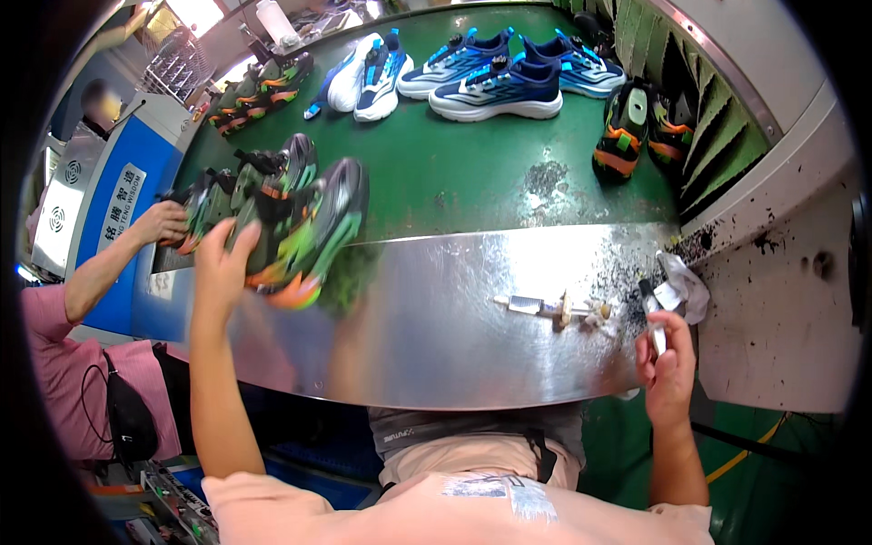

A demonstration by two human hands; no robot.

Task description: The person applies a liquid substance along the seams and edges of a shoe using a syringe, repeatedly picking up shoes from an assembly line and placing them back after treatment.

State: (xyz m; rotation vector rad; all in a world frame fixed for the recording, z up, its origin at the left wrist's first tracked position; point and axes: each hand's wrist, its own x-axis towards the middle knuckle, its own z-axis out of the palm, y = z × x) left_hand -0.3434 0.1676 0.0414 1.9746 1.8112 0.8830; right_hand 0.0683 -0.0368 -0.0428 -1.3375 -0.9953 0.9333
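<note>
At the left of the metal ledge my left hand (221, 263) is closed on a black-and-grey sneaker (313, 238) with a green and orange sole. The sneaker is tilted above the ledge, sole partly toward me, and slightly blurred; some fingers are hidden. Over at the right end, my right hand (670, 368) has its fingers wrapped round a slim white pen-like tool (656, 338) with a black top. Left of that hand a syringe-like tube (527, 305) lies on the metal, next to a smeared brownish lump.
Blue-and-white sneakers (500, 91) stand along the far green worktop (436, 182). Dark sneakers with orange soles (622, 136) sit by green flaps (731, 145) at right. Crumpled white paper (686, 286) lies near black smears. A co-worker's hand (163, 222) touches other dark sneakers at left.
</note>
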